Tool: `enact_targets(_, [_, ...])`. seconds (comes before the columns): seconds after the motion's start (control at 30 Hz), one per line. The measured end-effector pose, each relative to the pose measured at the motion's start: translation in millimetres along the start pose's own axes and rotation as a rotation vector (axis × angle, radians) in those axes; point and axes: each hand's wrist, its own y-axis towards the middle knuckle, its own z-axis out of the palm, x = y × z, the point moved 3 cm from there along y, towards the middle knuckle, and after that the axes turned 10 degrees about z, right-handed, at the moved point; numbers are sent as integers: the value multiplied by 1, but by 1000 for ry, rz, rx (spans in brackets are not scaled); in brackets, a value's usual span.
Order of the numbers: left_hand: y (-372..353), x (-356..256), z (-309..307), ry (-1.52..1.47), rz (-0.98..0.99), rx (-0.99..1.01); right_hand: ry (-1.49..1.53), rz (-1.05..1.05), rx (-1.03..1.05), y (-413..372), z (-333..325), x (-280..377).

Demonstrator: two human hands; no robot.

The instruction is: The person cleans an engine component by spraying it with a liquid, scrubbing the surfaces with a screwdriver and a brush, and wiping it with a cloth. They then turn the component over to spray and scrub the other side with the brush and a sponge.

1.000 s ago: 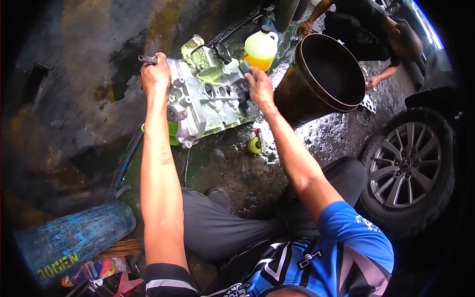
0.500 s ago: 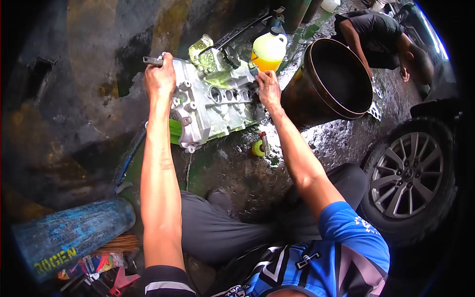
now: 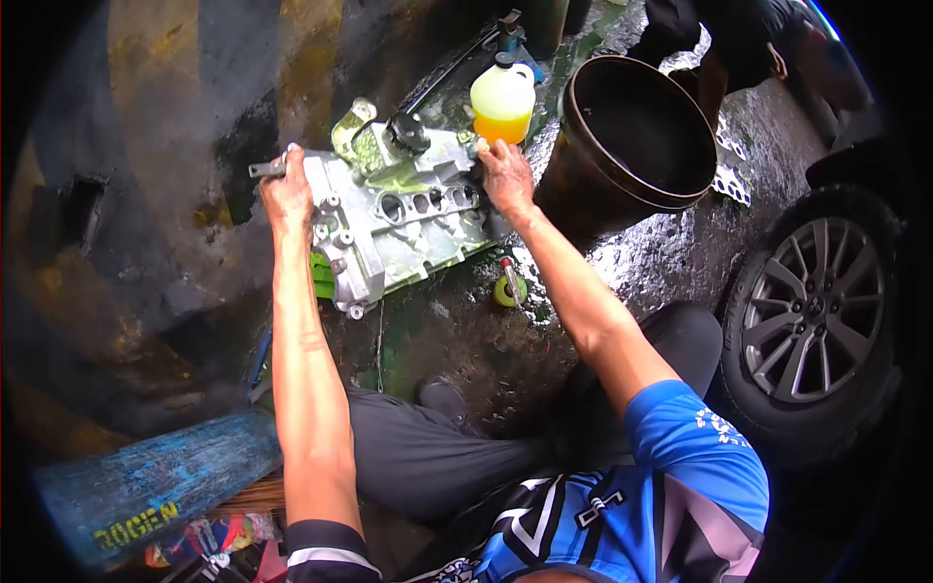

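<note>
A silvery cylinder head (image 3: 413,233) with a row of round ports lies on the floor ahead of me. My left hand (image 3: 289,199) is closed over its left end. A flat grey piece (image 3: 266,169) sticks out to the left from under those fingers. At the opposite end, my right hand (image 3: 507,180) has its fingers bent over the edge, fingertips close to a jug (image 3: 502,97) of yellow-orange liquid. A black round cap (image 3: 407,135) and a clear yellowish container (image 3: 354,126) are at its far side. Bright green material (image 3: 323,276) shows beneath the left end.
A large dark bucket (image 3: 573,180) stands right of the cylinder head. Nearer me is a small yellow-green container (image 3: 507,292) with a red-tipped tool. A wheel (image 3: 814,306) is at the right, a blue cylinder (image 3: 165,481) at lower left. Another person (image 3: 739,44) crouches at upper right.
The view has shifted, so the cylinder head appears farther left and lower. Both hands keep their places on its ends. The other person has moved toward the upper edge of view.
</note>
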Motion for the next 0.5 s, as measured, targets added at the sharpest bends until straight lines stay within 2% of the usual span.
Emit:
enact_targets(0.1, [-3,2,-1,47,71,-32,396,344,-2,-1,9,11])
enact_targets(0.13, [-5,-5,-2,65,79,-29,533,380,-77,-1,9,15])
enact_targets(0.2, [-11,-18,-5,102,89,-15,585,417,-34,-7,10,16])
enact_targets(0.3, [-12,-19,-4,117,65,-24,653,310,-11,-15,2,13])
enact_targets(0.4, [-13,-20,-6,80,52,3,405,203,-33,-11,-8,14])
enact_targets(0.5, [-13,-20,-5,59,61,-13,294,105,-24,-6,-4,1])
